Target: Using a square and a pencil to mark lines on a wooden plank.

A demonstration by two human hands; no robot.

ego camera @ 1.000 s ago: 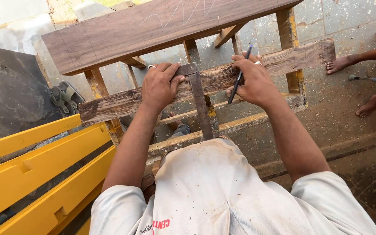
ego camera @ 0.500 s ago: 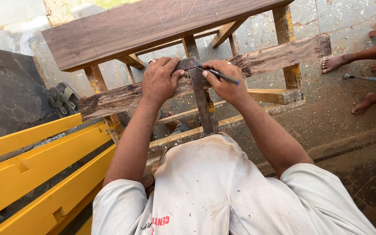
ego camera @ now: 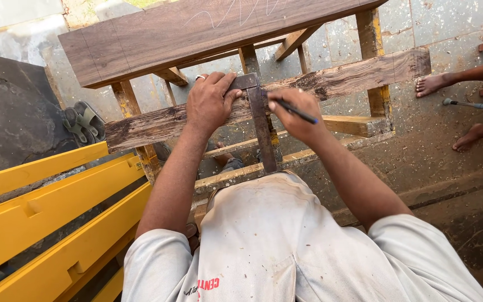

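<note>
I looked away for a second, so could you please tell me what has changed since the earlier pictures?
The right hand came off the rough plank and swung left, bringing its pencil tip against the try square. The left hand stayed pressing the square onto the plank.

Dusty off-white short-sleeved shirt (ego camera: 264,240)
</note>
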